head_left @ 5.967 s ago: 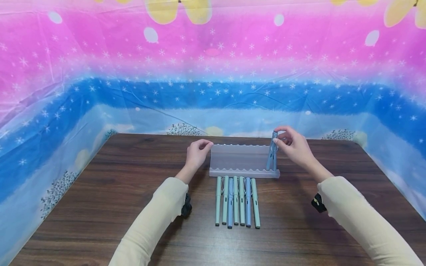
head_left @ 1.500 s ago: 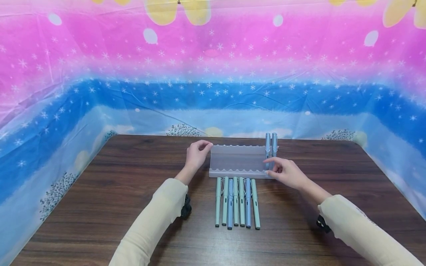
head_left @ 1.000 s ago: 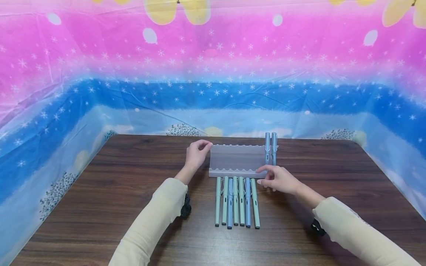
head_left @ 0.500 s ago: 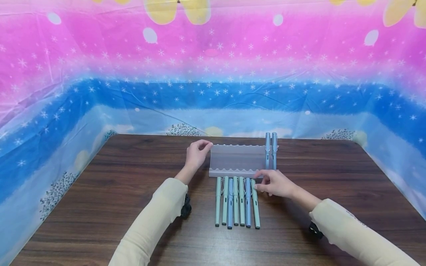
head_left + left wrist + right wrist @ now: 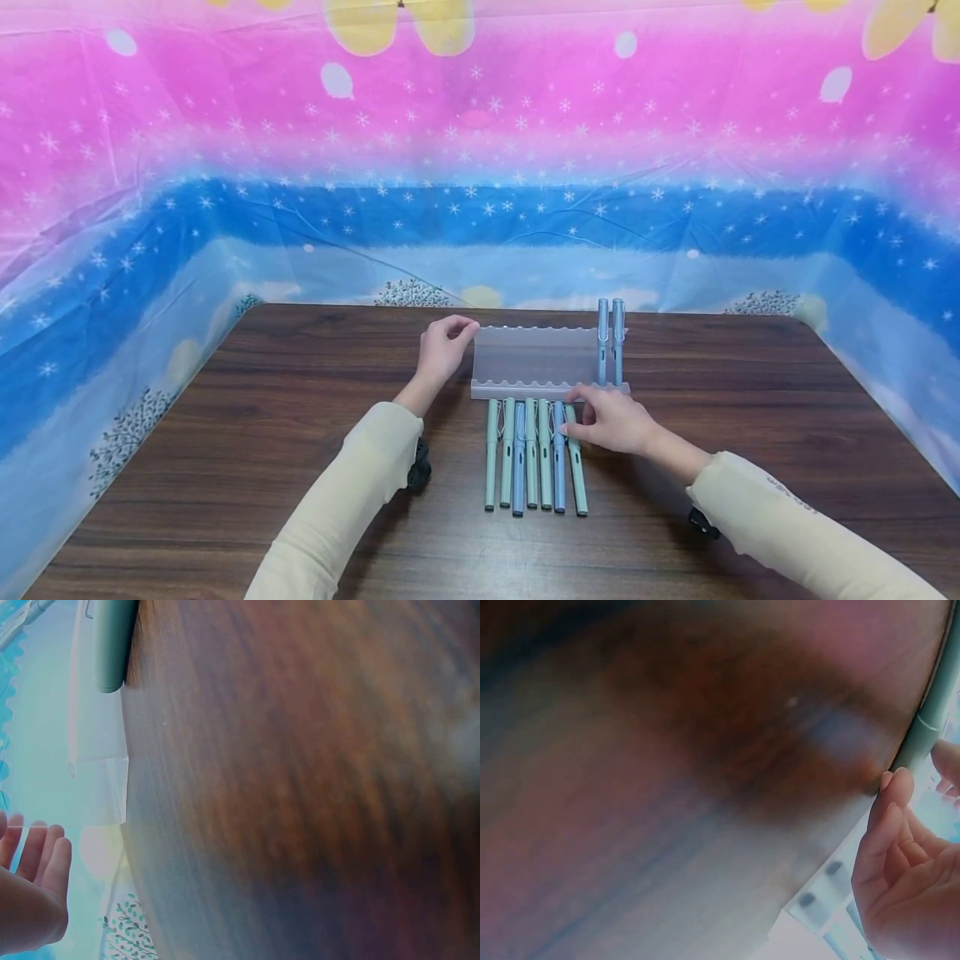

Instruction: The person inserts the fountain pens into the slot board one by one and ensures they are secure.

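Observation:
A clear pen rack (image 5: 532, 354) with scalloped edges stands toward the back of the table. My left hand (image 5: 442, 350) pinches its upper left corner; in the left wrist view that hand's fingers (image 5: 54, 859) are at the rack's edge. Two blue-grey pens (image 5: 602, 350) lean upright in the rightmost slots. In front of the rack lies a row of several capped pens, green ones and two blue ones (image 5: 559, 475). My right hand (image 5: 611, 417) pinches the capped end of the rightmost green pen (image 5: 577, 479) between thumb and fingers, with the pen still lying along the table.
The brown wooden table (image 5: 300, 467) reaches back to a patterned cloth backdrop (image 5: 465, 217) in pink and blue, which also runs along both sides. Beige sleeves (image 5: 337, 500) with black wrist cameras come in from the front.
The right hand let go of the second blue-grey pen in the rack, moved down and left, and closed on the rightmost green pen, which shifted slightly. The left hand stays at the rack's corner.

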`<state>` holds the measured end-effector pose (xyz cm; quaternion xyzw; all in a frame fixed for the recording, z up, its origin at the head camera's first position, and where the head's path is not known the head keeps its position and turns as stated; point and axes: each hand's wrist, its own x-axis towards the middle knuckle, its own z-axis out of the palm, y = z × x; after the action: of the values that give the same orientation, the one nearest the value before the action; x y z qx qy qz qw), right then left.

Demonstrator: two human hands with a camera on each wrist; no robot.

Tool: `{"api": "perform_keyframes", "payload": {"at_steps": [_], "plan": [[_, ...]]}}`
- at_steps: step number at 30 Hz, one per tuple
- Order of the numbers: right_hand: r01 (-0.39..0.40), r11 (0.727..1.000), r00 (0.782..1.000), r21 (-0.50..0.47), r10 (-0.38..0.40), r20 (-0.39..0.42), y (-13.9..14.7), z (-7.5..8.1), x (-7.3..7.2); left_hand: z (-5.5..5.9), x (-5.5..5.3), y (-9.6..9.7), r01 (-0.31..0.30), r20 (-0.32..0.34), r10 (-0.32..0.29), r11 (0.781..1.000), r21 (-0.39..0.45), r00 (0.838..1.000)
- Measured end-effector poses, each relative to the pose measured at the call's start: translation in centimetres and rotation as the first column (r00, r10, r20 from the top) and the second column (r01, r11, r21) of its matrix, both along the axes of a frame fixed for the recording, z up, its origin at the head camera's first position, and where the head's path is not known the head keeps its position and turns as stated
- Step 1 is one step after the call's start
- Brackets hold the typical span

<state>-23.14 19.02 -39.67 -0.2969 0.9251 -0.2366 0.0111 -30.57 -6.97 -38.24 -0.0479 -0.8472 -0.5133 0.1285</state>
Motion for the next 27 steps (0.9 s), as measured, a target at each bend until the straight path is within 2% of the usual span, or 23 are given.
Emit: {"api": "perform_keyframes", "payload": {"at_steps": [15, 27], "plan": [[-0.021, 1.000, 0.997, -0.012, 0.022, 0.067, 0.51, 0.01, -0.09, -0.02, -0.09, 0.00, -0.011, -0.014, 0.011, 1.000, -0.007, 1.000], [0.103, 0.993, 0.991, 0.058, -0.107, 0.078, 0.03, 0.05, 0.17, -0.25, -0.24, -0.02, -0.002, -0.030, 0.002, 1.000, -0.005, 1.000]]}}
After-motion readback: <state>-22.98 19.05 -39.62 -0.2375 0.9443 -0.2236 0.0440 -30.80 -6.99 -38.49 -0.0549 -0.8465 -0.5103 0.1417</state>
